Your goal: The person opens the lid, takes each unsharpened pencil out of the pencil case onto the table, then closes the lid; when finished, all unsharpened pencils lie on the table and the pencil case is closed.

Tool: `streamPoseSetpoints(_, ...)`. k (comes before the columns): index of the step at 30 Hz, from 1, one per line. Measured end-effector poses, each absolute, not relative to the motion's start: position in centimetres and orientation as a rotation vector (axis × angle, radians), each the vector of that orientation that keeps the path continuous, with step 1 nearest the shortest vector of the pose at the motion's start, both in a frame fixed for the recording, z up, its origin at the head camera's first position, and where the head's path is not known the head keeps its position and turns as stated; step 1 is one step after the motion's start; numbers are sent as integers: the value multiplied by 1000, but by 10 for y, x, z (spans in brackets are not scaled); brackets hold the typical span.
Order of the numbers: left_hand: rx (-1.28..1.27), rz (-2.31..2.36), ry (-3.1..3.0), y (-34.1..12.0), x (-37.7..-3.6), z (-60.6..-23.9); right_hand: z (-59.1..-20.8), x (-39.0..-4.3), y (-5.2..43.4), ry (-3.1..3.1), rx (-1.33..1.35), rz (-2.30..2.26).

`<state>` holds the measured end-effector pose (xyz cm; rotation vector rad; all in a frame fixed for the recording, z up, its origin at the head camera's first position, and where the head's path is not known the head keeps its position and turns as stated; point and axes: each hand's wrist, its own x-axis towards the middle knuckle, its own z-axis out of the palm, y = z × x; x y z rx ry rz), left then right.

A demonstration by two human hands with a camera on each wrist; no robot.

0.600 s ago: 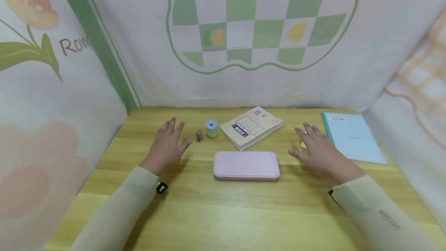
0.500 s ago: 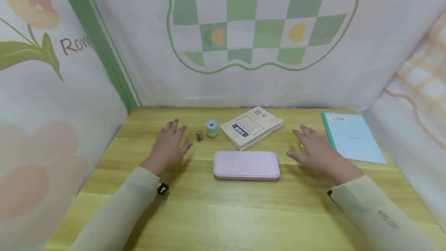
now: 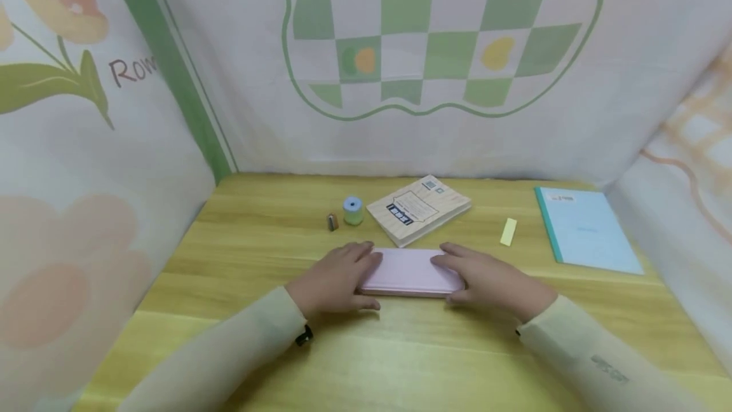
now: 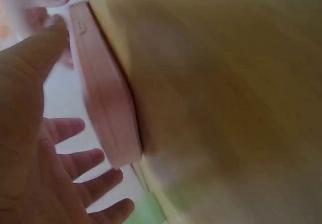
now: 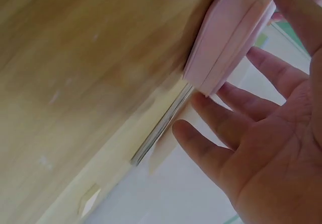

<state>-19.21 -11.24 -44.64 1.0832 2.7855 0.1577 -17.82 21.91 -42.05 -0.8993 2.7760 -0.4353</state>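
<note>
A flat pink case (image 3: 410, 272), like a pencil case, lies closed on the wooden table between my two hands. At its left end is my left hand (image 3: 336, 280), fingertips over the top and thumb by the near edge. My right hand (image 3: 496, 281) reaches over the right end in the same way. In the left wrist view the fingers stand spread around the end of the pink case (image 4: 110, 98). The right wrist view has extended fingers close beside the pink case (image 5: 226, 40); whether they touch it I cannot tell.
Behind the case lies a beige book (image 3: 419, 208). A small sharpener-like object (image 3: 332, 222) and a blue-green cylinder (image 3: 352, 210) stand left of it. On the right are a yellow strip (image 3: 508, 232) and a light-blue notebook (image 3: 589, 231). Fabric walls enclose the table (image 3: 377, 361).
Both hands have moved inward from the sides to the ends of the pink case. The yellow strip, earlier mostly behind the right hand, now shows fully. The head view has shifted slightly.
</note>
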Motion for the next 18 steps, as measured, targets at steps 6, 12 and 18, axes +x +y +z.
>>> streamPoseSetpoints(6, 1057, 93, 2806, -101, -199, -455, -428, -182, 215, 2783, -871, -408)
streamPoseSetpoints(12, 1052, 200, 2808, -97, -205, -453, -430, -182, 214, 2811, -881, -389)
streamPoseSetpoints(18, 1001, 292, 2778, -98, -207, -451, -429, -180, 214, 2852, -883, -340)
